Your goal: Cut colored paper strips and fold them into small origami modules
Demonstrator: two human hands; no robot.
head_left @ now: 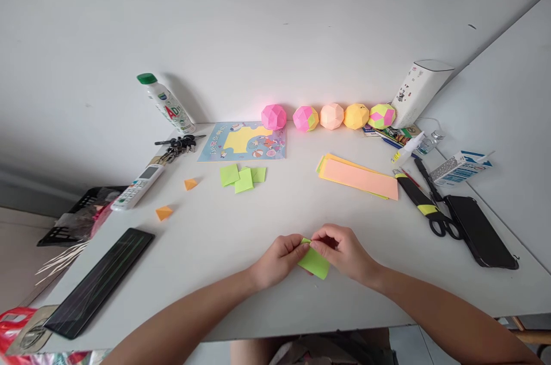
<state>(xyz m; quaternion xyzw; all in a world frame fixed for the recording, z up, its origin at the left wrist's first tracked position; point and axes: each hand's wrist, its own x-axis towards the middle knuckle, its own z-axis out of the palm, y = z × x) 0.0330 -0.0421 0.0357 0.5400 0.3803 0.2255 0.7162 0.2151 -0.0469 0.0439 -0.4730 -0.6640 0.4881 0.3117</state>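
Near the front edge of the table, a small sheet of green paper [316, 264] is held between both hands. My left hand [279, 259] pinches its upper left edge between thumb and fingers. On the other side, my right hand [344, 250] pinches the top edge, its fingertips close to those of the left. Farther back lie several folded green paper squares [243, 179], partly overlapping. Two small folded orange paper pieces [164, 213] rest to the left. A fanned stack of paper strips [359, 177], peach on top with yellow and green beneath, lies to the right.
Several faceted paper balls [332, 117] line the wall beside a blue card [243, 141]. At left are a bottle [167, 104], keys [178, 147], a remote [138, 187] and a black tablet [100, 283]. At right are scissors [426, 204], a glue bottle [408, 148], a carton [462, 168] and a phone [481, 232].
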